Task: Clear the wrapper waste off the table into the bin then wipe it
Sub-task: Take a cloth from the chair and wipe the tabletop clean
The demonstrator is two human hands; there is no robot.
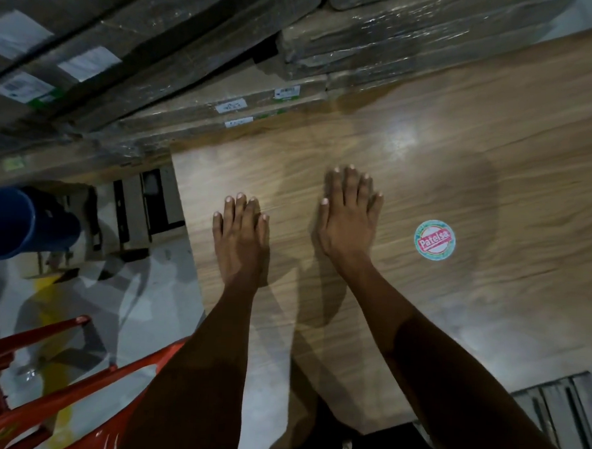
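Observation:
My left hand [242, 237] and my right hand [350, 213] lie flat, palms down, fingers straight, side by side on the wooden table [480, 148]. Neither hand holds anything. A round sticker [434, 242] with red lettering is stuck on the tabletop to the right of my right hand. A blue bin [10, 223] stands on the floor to the left of the table, its opening partly in view. No wrapper or cloth shows in the view.
Wrapped cardboard boxes [348, 52] are stacked along the table's far edge and to the left. A red plastic chair [39, 382] stands at the lower left. Flat boxes [144, 209] lean on the floor between bin and table.

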